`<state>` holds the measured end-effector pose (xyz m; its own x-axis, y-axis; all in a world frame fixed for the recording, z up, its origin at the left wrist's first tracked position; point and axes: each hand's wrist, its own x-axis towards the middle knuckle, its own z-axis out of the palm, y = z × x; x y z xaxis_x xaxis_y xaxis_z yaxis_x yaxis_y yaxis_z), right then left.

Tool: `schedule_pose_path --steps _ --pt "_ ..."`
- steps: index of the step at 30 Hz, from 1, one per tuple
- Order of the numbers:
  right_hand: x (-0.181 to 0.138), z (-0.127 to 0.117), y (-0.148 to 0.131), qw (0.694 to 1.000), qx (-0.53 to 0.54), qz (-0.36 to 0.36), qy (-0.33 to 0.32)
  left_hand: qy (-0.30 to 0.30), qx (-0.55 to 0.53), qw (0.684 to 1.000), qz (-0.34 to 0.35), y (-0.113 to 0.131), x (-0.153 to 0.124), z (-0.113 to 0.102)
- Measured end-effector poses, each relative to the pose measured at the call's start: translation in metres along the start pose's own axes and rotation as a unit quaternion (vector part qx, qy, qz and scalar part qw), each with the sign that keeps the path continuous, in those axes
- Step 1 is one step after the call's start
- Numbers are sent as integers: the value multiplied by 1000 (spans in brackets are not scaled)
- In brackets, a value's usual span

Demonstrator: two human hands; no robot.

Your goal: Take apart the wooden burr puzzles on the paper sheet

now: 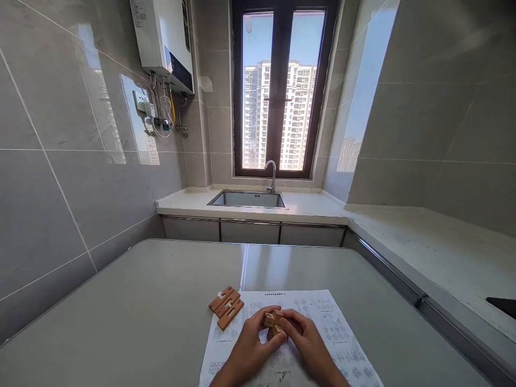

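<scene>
Between my two hands is a small wooden burr puzzle [273, 320] of light interlocking blocks, held over a printed sheet. My left hand [255, 339] closes on its left side, thumb at the near edge and forefinger behind. From the right, my right hand [303, 336] grips the same puzzle with thumb and fingers; parts of it are hidden by the fingers. Under both hands lies the white instruction sheet [322, 306] with many small diagrams. Beyond my left hand, several reddish-brown notched wooden pieces [227, 306] lie side by side at the sheet's upper left corner.
The pale table [121, 322] has a seam [244, 266] running away from me. Past its far edge stands a white counter [310, 201] with a sink [250, 199] and faucet [271, 174]. Another counter [451, 242] runs along the right. A water heater [161, 40] hangs at the left.
</scene>
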<state>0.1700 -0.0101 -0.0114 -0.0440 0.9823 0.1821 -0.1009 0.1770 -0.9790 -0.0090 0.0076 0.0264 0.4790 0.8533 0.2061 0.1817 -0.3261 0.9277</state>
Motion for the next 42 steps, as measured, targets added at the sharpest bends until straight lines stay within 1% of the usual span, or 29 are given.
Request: schedule_pose_path --steps 5,9,12,16,21,25,31,33,36,39,42 --pt "-3 1 -3 1000 -14 -16 6 -3 -9 1000 14 0 -1 1" --pt "-3 0 -2 1000 -26 -15 9 -7 -6 1000 16 1 0 1" --pt "-1 -3 0 1000 -11 -6 -9 3 -2 1000 5 -1 2 0" --pt "0 -5 2 999 17 -2 -27 6 -26 1000 -1 -2 3 -2" --pt "-1 -4 5 1000 13 -20 -2 11 -33 999 12 -1 4 -2" --pt "-1 -2 3 1000 18 -19 -2 19 -30 999 2 -4 4 -2" --pt "1 -2 2 999 30 -7 13 11 -99 995 -19 -17 7 2" --pt "2 -2 1 1000 11 -10 12 21 -92 995 -19 -21 7 3" --pt "1 -3 -2 997 -61 -39 6 50 -54 997 -16 -24 7 5" --pt "0 -5 -3 990 -125 -59 3 55 -38 998 -23 -24 7 5" --pt "0 -7 -1 992 -120 -50 4 46 -40 997 -36 -21 7 4"
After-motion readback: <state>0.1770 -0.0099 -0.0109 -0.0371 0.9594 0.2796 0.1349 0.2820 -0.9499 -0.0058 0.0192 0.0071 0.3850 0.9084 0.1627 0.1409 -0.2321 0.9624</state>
